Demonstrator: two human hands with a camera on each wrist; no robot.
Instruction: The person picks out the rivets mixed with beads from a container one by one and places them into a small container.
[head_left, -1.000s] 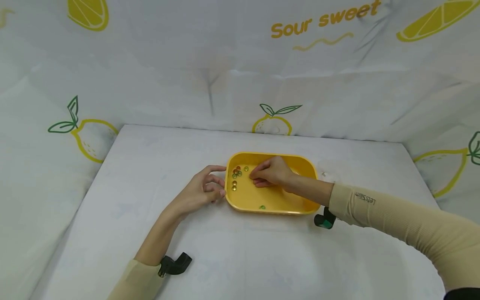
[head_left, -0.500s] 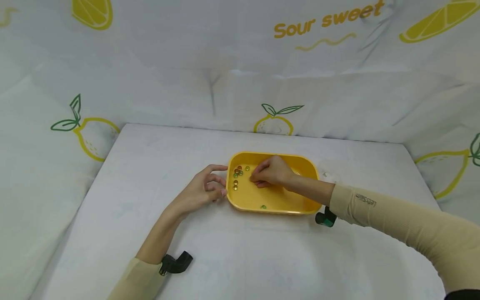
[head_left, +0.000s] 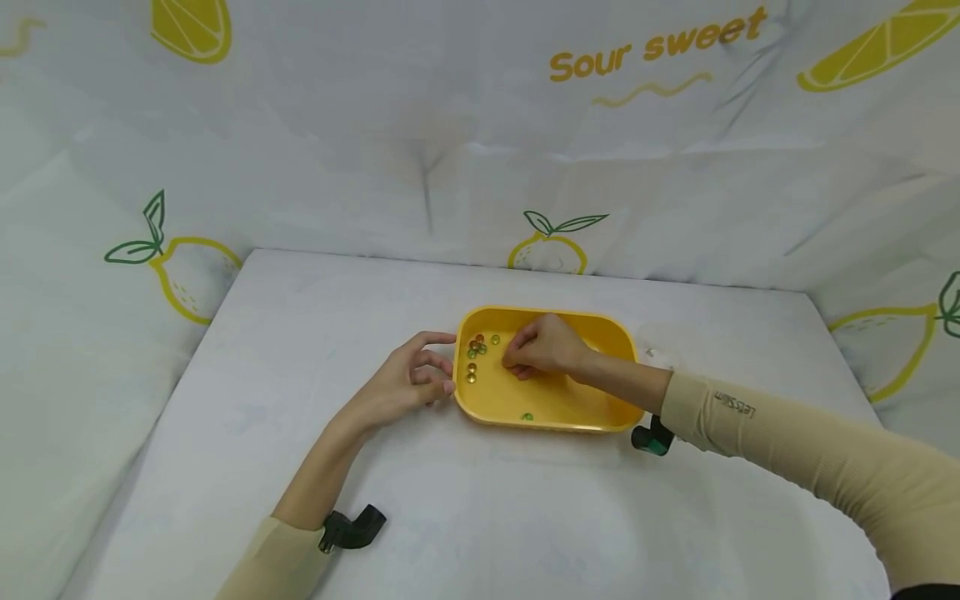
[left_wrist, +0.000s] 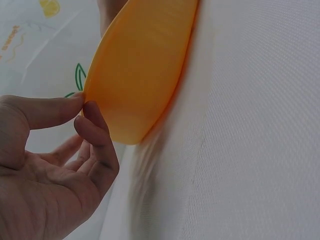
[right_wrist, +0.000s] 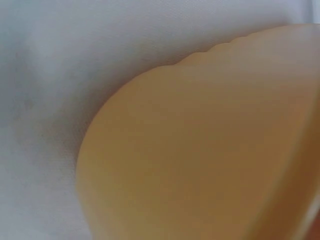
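A yellow tray [head_left: 577, 408] with rounded corners stands on the white table. At its left end, my left hand [head_left: 397, 379] pinches the rim between thumb and a finger, as the left wrist view shows at the tray's edge [left_wrist: 145, 65]. My right hand [head_left: 549, 343] reaches inside, fingertips bunched low over the tray floor; I cannot tell whether they hold something. Several small glass marbles [head_left: 472, 378], amber, orange and green, lie along the left end. One green marble [head_left: 527, 417] sits alone by the near wall. Only the tray's outer wall [right_wrist: 175, 150] fills the right wrist view.
Just right of the tray, a small clear object [head_left: 650, 352] lies on the table [head_left: 480, 508]. A white curtain [head_left: 337, 167] printed with lemons hangs behind and along the sides. The right forearm crosses the tray's right rim.
My right hand stays in the same spot, its fingertips drawn slightly closer together. The left hand keeps its place at the rim, and the marbles lie as before. The view shifts slightly.
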